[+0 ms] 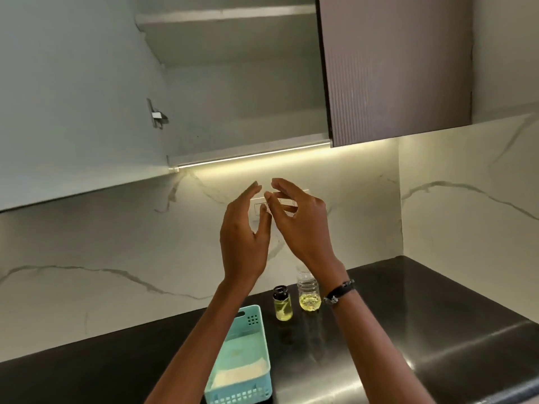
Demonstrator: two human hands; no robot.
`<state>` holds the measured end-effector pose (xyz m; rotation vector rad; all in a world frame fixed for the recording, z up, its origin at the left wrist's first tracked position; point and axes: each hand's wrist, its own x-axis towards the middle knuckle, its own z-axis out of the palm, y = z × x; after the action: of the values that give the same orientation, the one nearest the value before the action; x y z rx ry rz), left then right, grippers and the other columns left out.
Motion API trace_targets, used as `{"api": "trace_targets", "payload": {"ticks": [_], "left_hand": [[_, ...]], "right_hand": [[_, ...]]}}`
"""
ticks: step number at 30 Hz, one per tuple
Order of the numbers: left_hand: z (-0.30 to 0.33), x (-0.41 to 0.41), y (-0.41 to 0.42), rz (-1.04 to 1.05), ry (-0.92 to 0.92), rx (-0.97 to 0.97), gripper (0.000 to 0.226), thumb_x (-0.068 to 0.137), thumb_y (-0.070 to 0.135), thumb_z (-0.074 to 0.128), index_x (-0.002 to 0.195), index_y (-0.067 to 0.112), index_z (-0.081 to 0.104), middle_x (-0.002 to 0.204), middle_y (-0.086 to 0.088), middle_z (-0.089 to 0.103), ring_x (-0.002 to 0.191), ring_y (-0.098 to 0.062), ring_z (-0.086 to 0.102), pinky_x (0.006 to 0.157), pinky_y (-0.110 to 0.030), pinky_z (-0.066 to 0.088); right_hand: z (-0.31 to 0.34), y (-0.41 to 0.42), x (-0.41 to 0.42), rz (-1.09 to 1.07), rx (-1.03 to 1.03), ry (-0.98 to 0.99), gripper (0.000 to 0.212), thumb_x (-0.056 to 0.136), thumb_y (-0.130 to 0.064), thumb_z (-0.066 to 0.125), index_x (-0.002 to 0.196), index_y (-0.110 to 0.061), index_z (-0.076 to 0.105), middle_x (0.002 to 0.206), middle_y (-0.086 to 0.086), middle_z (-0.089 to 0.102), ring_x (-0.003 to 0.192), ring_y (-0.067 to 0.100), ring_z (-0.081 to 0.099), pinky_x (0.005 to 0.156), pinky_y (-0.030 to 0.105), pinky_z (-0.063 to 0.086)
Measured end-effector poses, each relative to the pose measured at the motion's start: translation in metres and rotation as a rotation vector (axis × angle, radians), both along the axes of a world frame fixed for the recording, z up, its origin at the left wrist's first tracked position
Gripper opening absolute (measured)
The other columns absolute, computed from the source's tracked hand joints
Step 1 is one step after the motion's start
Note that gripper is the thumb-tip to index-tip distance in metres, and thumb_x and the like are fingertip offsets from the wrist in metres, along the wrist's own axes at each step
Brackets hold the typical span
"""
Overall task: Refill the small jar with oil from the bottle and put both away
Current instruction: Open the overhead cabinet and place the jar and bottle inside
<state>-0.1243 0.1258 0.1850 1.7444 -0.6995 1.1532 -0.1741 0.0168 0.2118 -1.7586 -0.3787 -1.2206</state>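
On the worktop point(379, 330) in front of you, the small jar point(282, 303) stands just left of the bottle point(308, 293), the two close but apart, both toward the far edge by the wall. The basket point(242, 363) lies nearer you, left of the jar. Your left hand point(243, 237) and right hand point(300, 225) hang side by side above these, below the open cupboard point(233, 83), whose shelf point(227, 17) sits high inside.

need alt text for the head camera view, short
Both hands, left hand and right hand, are raised empty before a marble wall. Below, a small jar and bottle of oil stand on the black counter beside a turquoise basket; an open cupboard is above.
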Motion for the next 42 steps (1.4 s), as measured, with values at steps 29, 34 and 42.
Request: {"api": "trace_targets", "payload": {"ticks": [29, 34, 42], "left_hand": [[-0.319, 0.266, -0.104, 0.237, 1.181, -0.379, 0.105, 0.064, 0.020, 0.088, 0.147, 0.011, 0.025, 0.150, -0.010, 0.038, 0.136, -0.024, 0.039, 0.109, -0.034, 0.033], [-0.335, 0.284, -0.112, 0.251, 1.169, -0.408, 0.089, 0.059, 0.019, 0.091, 0.133, 0.014, 0.043, 0.122, -0.006, 0.061, 0.108, -0.019, 0.060, 0.092, -0.029, 0.046], [-0.356, 0.297, -0.118, 0.350, 1.102, -0.483, 0.056, 0.063, 0.012, 0.087, 0.110, 0.013, 0.057, 0.100, -0.002, 0.068, 0.091, -0.017, 0.066, 0.079, -0.022, 0.049]], "right_hand": [[-0.314, -0.192, 0.351, 0.370, -0.008, 1.016, 0.101, 0.057, -0.042, 0.088, 0.140, -0.022, 0.034, 0.141, -0.004, 0.047, 0.128, 0.001, 0.043, 0.106, 0.030, 0.041], [-0.325, -0.181, 0.362, 0.432, 0.053, 0.939, 0.086, 0.051, -0.030, 0.092, 0.120, -0.039, 0.042, 0.116, -0.022, 0.055, 0.104, -0.017, 0.052, 0.081, 0.002, 0.042], [-0.352, -0.175, 0.362, 0.364, 0.114, 0.963, 0.079, 0.055, -0.036, 0.090, 0.121, -0.029, 0.047, 0.115, -0.012, 0.062, 0.106, 0.004, 0.061, 0.090, 0.031, 0.054]]}}
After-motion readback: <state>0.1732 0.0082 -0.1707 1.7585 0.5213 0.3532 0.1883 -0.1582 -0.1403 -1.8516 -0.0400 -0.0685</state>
